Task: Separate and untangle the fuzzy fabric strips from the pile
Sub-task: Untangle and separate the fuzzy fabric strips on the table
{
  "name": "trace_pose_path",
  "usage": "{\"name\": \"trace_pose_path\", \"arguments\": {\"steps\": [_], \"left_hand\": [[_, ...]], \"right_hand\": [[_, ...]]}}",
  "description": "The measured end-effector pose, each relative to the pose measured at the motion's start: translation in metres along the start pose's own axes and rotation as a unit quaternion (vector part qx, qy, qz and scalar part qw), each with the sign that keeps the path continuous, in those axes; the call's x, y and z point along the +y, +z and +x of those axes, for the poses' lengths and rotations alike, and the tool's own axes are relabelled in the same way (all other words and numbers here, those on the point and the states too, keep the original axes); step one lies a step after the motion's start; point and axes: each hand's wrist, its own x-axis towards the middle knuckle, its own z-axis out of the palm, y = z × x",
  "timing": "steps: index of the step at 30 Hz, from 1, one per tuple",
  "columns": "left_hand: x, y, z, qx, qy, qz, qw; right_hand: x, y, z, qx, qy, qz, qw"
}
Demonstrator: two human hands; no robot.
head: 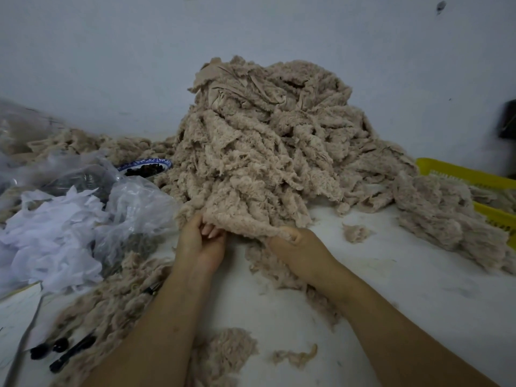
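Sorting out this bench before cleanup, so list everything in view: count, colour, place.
fabric pile: one, beige, centre, against the wall
held strip: one, beige, pile's near edge
loose clumps: several, beige, table's right and near side
plastic bags: a few, clear, left
white scraps: heap, white, left, by bags
bowl: one, blue-and-white, dark contents, left of pile
yellow basket: count unclear, yellow, far right
black bits: several, black, near left
table: one, white, under everything
left grip: one, bare hand, pinches held strip
right grip: one, bare hand, pinches held strip
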Motion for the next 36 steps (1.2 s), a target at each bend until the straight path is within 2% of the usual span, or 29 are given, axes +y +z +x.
{"name": "trace_pose_path", "arguments": {"steps": [2,4,8,10,12,16,18,20,25,29,33,35,36], "left_hand": [[-0.002,0.002,-0.003,-0.018,-0.026,0.01,0.999],[-0.007,0.001,-0.007,-0.043,-0.088,0.028,0.995],[-0.013,0.001,-0.013,-0.049,-0.195,0.088,0.976],[-0.012,0.003,-0.015,-0.055,-0.183,0.124,0.974],[-0.014,0.005,-0.018,-0.107,-0.148,0.194,0.964],[-0.03,0.005,-0.029,-0.231,-0.114,0.385,0.886],[-0.036,0.004,-0.032,-0.253,-0.132,0.418,0.862],[-0.035,0.002,-0.034,-0.274,-0.153,0.418,0.853],[-0.032,0.001,-0.038,-0.311,-0.181,0.487,0.796],[-0.035,0.004,-0.041,-0.326,-0.2,0.513,0.768],[-0.036,0.005,-0.042,-0.321,-0.185,0.523,0.768],[-0.043,0.003,-0.038,-0.263,-0.137,0.519,0.802],[-0.046,0.003,-0.035,-0.208,-0.098,0.522,0.822]], "right_hand": [[0.004,-0.008,0.004,0.061,0.026,0.01,0.998],[0.007,-0.014,0.006,0.104,0.042,0.019,0.993],[0.011,-0.022,0.007,0.141,0.041,0.033,0.989],[0.012,-0.022,0.009,0.131,0.056,0.021,0.99],[0.012,-0.022,0.009,0.126,0.076,0.035,0.989],[0.012,-0.022,0.012,0.092,0.092,0.182,0.975],[0.012,-0.019,0.013,0.043,0.096,0.168,0.98],[0.013,-0.013,0.013,0.007,0.085,0.138,0.987],[0.014,-0.011,0.014,0.027,0.063,0.085,0.994],[0.015,-0.012,0.016,0.079,0.052,0.075,0.993],[0.015,-0.012,0.015,0.126,0.023,0.016,0.992],[0.017,-0.016,0.016,0.171,0.03,-0.021,0.985],[0.018,-0.019,0.017,0.195,0.039,-0.049,0.979]]}}
